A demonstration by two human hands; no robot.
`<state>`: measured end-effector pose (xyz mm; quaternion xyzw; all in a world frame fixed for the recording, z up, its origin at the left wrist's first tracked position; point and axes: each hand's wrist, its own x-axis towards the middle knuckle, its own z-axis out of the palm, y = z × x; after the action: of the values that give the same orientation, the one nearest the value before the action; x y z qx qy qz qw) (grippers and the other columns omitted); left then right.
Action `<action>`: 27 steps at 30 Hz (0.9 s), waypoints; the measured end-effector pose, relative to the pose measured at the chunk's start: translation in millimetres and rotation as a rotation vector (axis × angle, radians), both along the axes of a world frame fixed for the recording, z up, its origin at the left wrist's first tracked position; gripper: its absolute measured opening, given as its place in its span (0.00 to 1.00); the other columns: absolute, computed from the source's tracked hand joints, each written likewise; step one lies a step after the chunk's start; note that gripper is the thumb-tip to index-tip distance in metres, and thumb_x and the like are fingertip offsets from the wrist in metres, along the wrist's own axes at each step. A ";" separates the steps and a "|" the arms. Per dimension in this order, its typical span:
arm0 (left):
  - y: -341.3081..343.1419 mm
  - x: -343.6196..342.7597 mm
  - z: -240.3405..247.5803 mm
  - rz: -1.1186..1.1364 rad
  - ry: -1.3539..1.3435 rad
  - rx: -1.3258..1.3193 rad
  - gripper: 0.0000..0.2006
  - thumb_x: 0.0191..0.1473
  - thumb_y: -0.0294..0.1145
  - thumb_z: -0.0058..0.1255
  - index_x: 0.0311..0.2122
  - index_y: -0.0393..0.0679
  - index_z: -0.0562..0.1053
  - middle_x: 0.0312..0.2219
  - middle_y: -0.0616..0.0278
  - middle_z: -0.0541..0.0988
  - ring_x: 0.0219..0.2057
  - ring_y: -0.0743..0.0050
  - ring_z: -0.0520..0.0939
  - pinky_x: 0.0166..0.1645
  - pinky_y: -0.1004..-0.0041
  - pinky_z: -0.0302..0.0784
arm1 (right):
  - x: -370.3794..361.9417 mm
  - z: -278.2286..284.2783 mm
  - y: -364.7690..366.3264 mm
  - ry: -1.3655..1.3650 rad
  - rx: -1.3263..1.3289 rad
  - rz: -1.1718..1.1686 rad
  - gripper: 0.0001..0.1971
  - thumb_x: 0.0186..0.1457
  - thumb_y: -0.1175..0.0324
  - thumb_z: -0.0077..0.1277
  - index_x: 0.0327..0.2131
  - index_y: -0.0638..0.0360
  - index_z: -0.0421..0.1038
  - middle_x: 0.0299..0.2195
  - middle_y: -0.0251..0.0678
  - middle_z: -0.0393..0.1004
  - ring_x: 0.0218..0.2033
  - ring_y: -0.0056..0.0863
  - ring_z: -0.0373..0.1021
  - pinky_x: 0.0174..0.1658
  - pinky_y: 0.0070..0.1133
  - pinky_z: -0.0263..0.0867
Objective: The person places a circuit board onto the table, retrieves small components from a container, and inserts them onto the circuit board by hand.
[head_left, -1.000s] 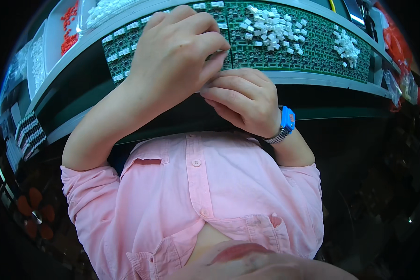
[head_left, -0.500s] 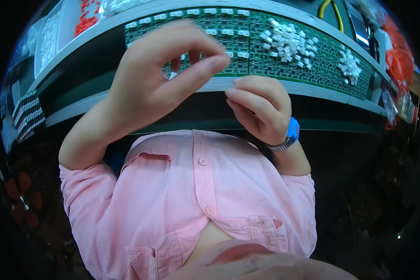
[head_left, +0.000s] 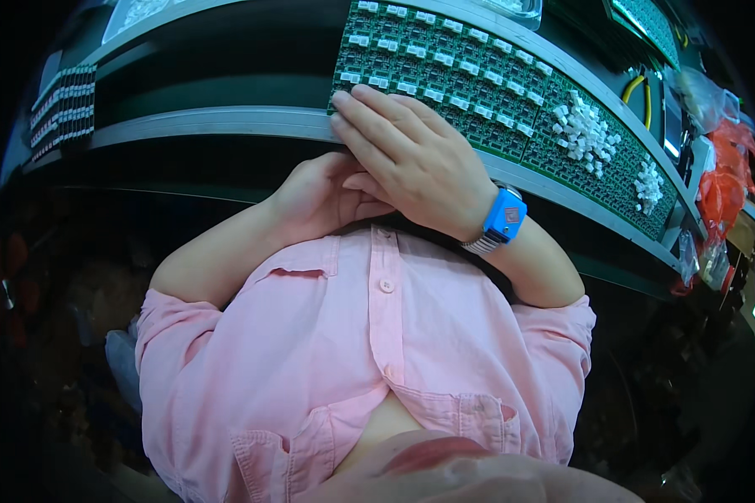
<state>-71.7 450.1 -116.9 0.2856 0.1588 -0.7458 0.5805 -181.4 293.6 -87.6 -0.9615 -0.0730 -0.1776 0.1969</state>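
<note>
My right hand (head_left: 411, 159) lies over the near metal rail, its fingers stretched out side by side and their tips at the lower left corner of a green circuit board panel (head_left: 445, 80). Its thumb is hidden. Partly beneath it, my left hand (head_left: 315, 197) is cupped with curled fingers; anything inside is out of sight. Rows of small white connectors (head_left: 415, 50) sit on the panel. To the right, a second green panel (head_left: 554, 155) carries a loose heap of white connectors (head_left: 585, 134) and a smaller heap (head_left: 648, 186).
A blue wrist strap (head_left: 505, 214) is on my right wrist. The metal rail (head_left: 201, 121) runs along the bench front. Striped stacked parts (head_left: 63, 113) stand at the left end. Yellow-handled pliers (head_left: 637, 90) and red plastic bags (head_left: 726, 168) lie at the far right.
The view has swung, so the panels appear further right. My left hand has drawn back from over the panel toward my body. My right hand has come across it, its fingers straightened.
</note>
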 end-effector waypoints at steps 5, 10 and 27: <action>0.1 -2.3 -23.8 0.128 0.217 -0.356 0.20 0.70 0.38 0.27 0.57 0.39 0.65 0.49 0.55 0.75 0.46 0.65 0.80 0.53 0.62 0.75 | -15.8 -0.4 -0.2 -0.040 -0.092 0.057 0.22 0.54 0.64 0.52 0.51 0.62 0.74 0.57 0.40 0.70 0.60 0.36 0.66 0.60 0.32 0.64; -5.9 -9.4 -24.2 0.157 0.252 -0.251 0.19 0.70 0.38 0.26 0.55 0.39 0.66 0.47 0.56 0.76 0.44 0.66 0.80 0.49 0.63 0.78 | -22.0 1.7 -0.6 -0.025 -0.066 0.003 0.23 0.53 0.64 0.54 0.53 0.60 0.73 0.56 0.38 0.71 0.59 0.35 0.67 0.58 0.32 0.65; -10.8 0.0 -36.2 -0.013 0.187 -0.396 0.16 0.69 0.37 0.31 0.51 0.40 0.68 0.45 0.56 0.76 0.47 0.69 0.79 0.52 0.65 0.77 | -42.1 7.9 10.5 0.036 0.600 0.175 0.19 0.54 0.73 0.58 0.51 0.57 0.75 0.52 0.46 0.74 0.50 0.43 0.74 0.53 0.33 0.71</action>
<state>-71.7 439.2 -153.1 0.0968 0.0605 -0.7895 0.6030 -223.5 304.1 -79.7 -0.8536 -0.0962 -0.1563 0.4875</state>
